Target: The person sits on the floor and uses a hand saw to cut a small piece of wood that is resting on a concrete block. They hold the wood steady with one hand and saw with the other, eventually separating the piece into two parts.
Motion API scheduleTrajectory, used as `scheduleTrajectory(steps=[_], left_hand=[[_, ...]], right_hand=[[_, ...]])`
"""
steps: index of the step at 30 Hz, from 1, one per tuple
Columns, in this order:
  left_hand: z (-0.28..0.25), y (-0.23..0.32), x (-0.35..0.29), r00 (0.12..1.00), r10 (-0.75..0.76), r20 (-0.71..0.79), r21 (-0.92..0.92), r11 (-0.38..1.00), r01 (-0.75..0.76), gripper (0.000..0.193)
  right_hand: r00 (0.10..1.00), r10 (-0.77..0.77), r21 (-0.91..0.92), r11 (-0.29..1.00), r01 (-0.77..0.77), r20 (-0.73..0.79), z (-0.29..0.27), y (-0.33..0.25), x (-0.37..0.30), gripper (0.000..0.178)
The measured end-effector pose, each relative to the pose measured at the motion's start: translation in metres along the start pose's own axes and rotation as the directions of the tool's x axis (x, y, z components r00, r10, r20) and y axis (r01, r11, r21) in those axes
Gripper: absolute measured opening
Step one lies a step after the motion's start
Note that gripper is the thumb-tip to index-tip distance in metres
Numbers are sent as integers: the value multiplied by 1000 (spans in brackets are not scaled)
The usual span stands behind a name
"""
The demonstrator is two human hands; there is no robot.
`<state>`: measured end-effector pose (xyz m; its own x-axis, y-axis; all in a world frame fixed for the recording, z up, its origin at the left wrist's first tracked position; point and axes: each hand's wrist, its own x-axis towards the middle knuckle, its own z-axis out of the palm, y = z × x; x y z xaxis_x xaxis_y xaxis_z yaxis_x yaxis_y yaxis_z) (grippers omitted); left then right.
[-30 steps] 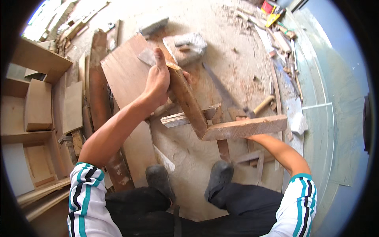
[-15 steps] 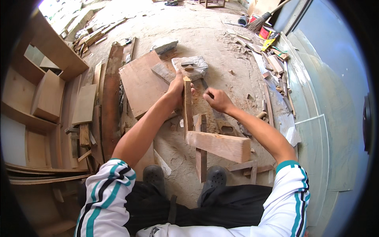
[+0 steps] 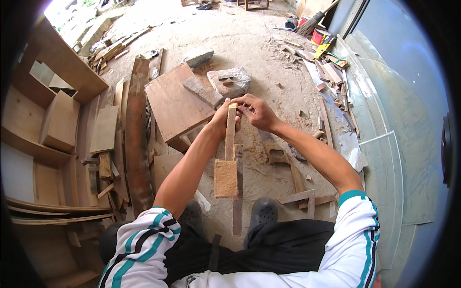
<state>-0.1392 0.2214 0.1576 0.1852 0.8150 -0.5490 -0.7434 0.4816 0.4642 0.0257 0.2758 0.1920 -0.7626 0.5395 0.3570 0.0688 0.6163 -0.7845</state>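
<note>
My left hand (image 3: 224,120) is closed around the upper part of a piece of joined wooden bars (image 3: 230,137), held out in front of me over the floor. At its near end a thick block shows its rough sawn end, and a darker bar (image 3: 237,211) reaches down behind it toward my feet. Bent fingers of my right hand (image 3: 258,113) press together at the top end of the piece, against my left fingertips. Whatever lies between those right fingers is hidden. Just beyond my hands a pale stone block (image 3: 229,80) carries small dark pieces.
A handsaw handle (image 3: 277,153) lies on the floor below my right forearm. Left of my hands sits a flat wooden box (image 3: 175,98); farther left are long boards (image 3: 137,129) and a wooden cabinet (image 3: 60,117). Wood scraps (image 3: 333,72) and glass sheets (image 3: 384,177) line the right.
The wooden piece has turned, so its block's end now faces me instead of pointing right. My right hand has moved left and up to the top of the piece.
</note>
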Motion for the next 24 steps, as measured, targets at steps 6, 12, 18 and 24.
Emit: scheduleTrajectory(steps=[6, 12, 18, 24], left_hand=[[10, -6, -13, 996, 26, -89, 12, 1000, -25, 55], [8, -9, -12, 998, -27, -59, -91, 996, 22, 51], [-1, -6, -6, 998, -50, 49, -66, 996, 54, 52], [3, -7, 1, 997, 31, -64, 68, 997, -26, 49]], right_hand=[[999, 5, 220, 975, -15, 47, 3, 9, -2, 17], [1000, 17, 244, 970, -20, 17, 0, 10, -4, 12], [985, -117, -22, 993, 115, -129, 3, -8, -9, 9], [948, -250, -262, 945, 195, -198, 6, -16, -15, 6]])
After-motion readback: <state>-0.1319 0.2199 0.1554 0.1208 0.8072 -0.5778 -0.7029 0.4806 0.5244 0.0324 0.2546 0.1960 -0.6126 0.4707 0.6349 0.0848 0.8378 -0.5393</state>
